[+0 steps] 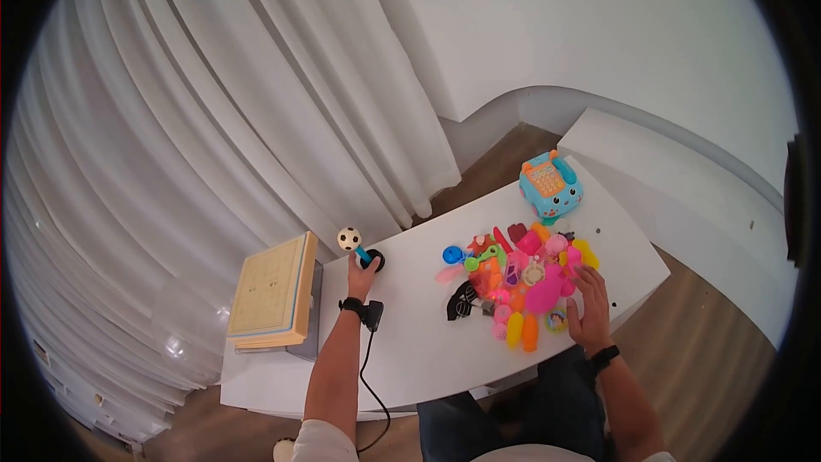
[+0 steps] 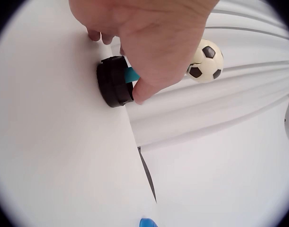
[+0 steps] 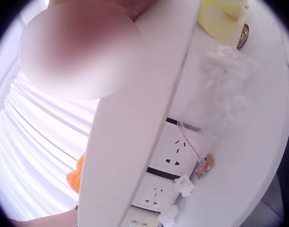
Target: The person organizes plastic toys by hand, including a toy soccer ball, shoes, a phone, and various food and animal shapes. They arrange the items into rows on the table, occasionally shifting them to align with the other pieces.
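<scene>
In the head view my left hand (image 1: 363, 279) grips a toy with a soccer ball (image 1: 349, 239) on top, a teal stem (image 1: 363, 254) and a black round base (image 1: 374, 261). Close up in the left wrist view, the thumb and fingers wrap the stem just above the black base (image 2: 114, 81), which is at the table surface. The ball (image 2: 207, 61) shows beyond the palm. My right hand (image 1: 592, 312) is at the right side of a pile of colourful plastic toys (image 1: 543, 297), thumb apart from the fingers, holding nothing visible. Much of it is blurred in the right wrist view.
A blue toy telephone (image 1: 550, 191) stands at the table's far right. On the left is a stack of wooden boards (image 1: 272, 291). A black cable (image 1: 368, 376) hangs from my left wrist. White curtains (image 1: 214, 120) border the far side of the table (image 1: 402, 351).
</scene>
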Demonstrator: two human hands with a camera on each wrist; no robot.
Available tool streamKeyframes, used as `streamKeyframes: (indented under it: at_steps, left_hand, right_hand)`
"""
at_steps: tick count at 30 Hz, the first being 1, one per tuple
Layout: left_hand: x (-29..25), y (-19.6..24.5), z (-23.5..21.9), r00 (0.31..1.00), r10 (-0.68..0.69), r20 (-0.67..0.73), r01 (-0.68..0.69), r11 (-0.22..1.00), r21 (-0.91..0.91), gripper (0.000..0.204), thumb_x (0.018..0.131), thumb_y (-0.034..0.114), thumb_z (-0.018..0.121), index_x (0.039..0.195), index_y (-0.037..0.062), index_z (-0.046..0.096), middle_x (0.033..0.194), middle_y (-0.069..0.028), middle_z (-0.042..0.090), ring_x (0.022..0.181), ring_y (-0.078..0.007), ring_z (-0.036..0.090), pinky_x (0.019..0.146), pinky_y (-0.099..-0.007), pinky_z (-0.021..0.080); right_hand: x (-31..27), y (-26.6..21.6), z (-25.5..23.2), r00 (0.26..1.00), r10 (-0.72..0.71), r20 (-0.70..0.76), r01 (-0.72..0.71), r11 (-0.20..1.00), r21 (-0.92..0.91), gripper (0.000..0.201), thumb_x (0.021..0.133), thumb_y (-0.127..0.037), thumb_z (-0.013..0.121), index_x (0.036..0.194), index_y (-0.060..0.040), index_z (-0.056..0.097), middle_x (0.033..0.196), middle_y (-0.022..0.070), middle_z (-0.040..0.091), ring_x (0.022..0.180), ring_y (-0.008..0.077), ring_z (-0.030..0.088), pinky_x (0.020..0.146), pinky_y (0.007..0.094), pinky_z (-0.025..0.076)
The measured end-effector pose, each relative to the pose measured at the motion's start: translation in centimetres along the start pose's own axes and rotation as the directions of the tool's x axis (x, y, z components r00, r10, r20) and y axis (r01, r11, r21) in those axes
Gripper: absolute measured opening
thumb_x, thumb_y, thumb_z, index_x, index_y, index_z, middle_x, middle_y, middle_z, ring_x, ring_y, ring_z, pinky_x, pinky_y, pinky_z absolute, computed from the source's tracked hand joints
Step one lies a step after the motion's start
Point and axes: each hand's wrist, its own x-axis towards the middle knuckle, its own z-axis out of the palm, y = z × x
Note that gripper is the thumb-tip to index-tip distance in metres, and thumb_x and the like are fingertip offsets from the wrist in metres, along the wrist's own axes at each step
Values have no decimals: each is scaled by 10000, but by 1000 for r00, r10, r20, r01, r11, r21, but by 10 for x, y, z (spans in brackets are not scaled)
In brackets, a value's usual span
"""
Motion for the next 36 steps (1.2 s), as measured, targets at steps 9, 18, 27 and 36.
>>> streamKeyframes:
  at_steps: [9, 18, 27, 36]
  left_hand:
    - [-86, 61, 11, 989, 81, 128, -96, 988, 120, 651, 910, 456, 822, 1338, -8, 662, 1188, -236, 769, 1132, -398, 740, 992, -456, 561]
    - [-184, 107, 28, 954, 177, 242, -161, 983, -85, 530, 940, 380, 808, 1272, -13, 679, 1141, -231, 746, 1074, -394, 724, 950, -447, 565]
    - [-200, 95, 4, 932, 6, 362, 87, 967, -239, 793, 992, 300, 802, 1608, 13, 393, 1577, -229, 529, 1447, -380, 548, 1181, -470, 455]
    - [-268, 74, -57, 952, 117, 284, -119, 993, -12, 705, 987, 211, 755, 1565, -36, 437, 1600, -279, 491, 1474, -414, 513, 1221, -488, 424]
  right_hand:
    - [-1, 0, 0, 1000, -2, -23, 2, 1000, 5, 376, 957, -69, 654, 1316, 36, 623, 1444, 243, 623, 1392, 479, 535, 1186, 544, 430]
    - [1, 0, 2, 1000, -5, -18, 6, 1000, 10, 351, 976, -53, 631, 1319, 22, 626, 1454, 230, 620, 1403, 466, 527, 1190, 530, 427]
    - [-1, 4, 7, 999, 2, -47, -1, 1000, 3, 328, 986, -54, 600, 1308, 5, 630, 1445, 222, 623, 1387, 460, 536, 1185, 528, 429]
    - [2, 0, 9, 998, 42, -54, -42, 999, -6, 286, 1029, -60, 578, 1297, 22, 637, 1425, 223, 635, 1375, 456, 545, 1179, 524, 431]
